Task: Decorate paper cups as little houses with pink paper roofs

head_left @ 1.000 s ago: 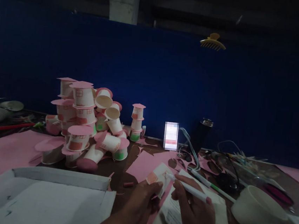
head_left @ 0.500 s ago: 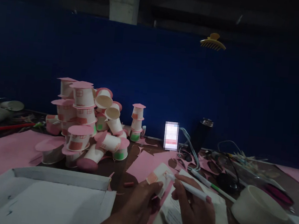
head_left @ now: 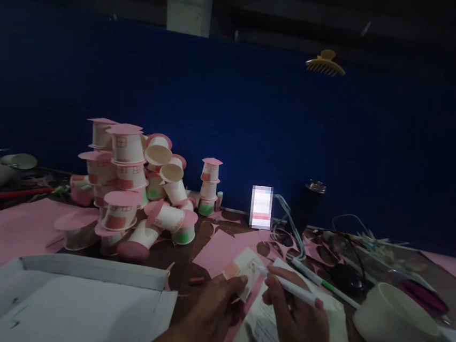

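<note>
My left hand (head_left: 219,302) is closed around a white paper cup (head_left: 242,264) tilted on its side, with a reddish door and a small window drawn on it. Between the fingers of my right hand (head_left: 302,323) is a white marker (head_left: 293,288) with a reddish end; its tip is at the window drawing. Beneath the right hand lies a whitish printed sheet (head_left: 333,332). A red marker cap (head_left: 197,281) rests on the table left of the cup. Further left is a pile of paper cups (head_left: 124,177) with pink paper roofs, some stacked, some tipped over.
A white box lid (head_left: 93,268) occupies the front left, beside pink paper (head_left: 17,226). Three stacked cups (head_left: 209,189) stand by the blue partition (head_left: 234,102). A lit phone (head_left: 261,206), dark bottle (head_left: 308,205), green-banded marker (head_left: 326,283) and large white cup (head_left: 393,318) are to the right.
</note>
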`<state>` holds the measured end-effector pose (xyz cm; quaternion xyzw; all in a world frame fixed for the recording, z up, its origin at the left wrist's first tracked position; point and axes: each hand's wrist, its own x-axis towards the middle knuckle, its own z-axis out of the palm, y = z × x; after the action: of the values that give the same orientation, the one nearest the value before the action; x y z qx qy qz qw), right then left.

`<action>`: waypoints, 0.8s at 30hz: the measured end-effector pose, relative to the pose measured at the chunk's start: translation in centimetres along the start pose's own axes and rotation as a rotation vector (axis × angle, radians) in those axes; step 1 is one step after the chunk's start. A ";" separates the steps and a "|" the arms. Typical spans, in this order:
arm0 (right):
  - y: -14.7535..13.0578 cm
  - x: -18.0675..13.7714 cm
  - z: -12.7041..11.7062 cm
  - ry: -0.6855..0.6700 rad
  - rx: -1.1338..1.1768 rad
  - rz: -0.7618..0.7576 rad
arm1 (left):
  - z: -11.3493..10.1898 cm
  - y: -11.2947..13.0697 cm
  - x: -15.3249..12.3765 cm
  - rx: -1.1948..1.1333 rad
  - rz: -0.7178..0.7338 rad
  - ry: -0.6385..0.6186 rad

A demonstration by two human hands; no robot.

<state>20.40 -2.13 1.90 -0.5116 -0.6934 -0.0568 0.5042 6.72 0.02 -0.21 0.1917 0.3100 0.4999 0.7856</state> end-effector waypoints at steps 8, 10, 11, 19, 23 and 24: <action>0.0 0.0 -0.1 -0.017 -0.017 0.016 | -0.1 0.1 0.0 0.024 -0.014 0.005; 0.0 0.0 -0.1 -0.020 -0.026 0.014 | -0.1 0.2 0.1 0.028 -0.025 0.018; 0.0 0.1 -0.1 -0.018 -0.028 0.013 | -0.1 0.2 0.1 0.027 -0.026 0.024; -0.1 0.1 -0.1 -0.007 -0.012 0.003 | -0.2 0.1 0.2 0.024 -0.028 0.033; -0.2 0.1 -0.1 -0.007 -0.017 0.005 | -0.3 0.2 0.3 -0.002 -0.032 0.068; -0.2 0.1 -0.1 -0.008 -0.016 0.011 | -0.4 0.2 0.3 -0.011 -0.030 0.055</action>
<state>20.32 -2.26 2.16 -0.5194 -0.6921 -0.0575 0.4978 6.43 0.38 -0.44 0.1691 0.3318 0.4950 0.7851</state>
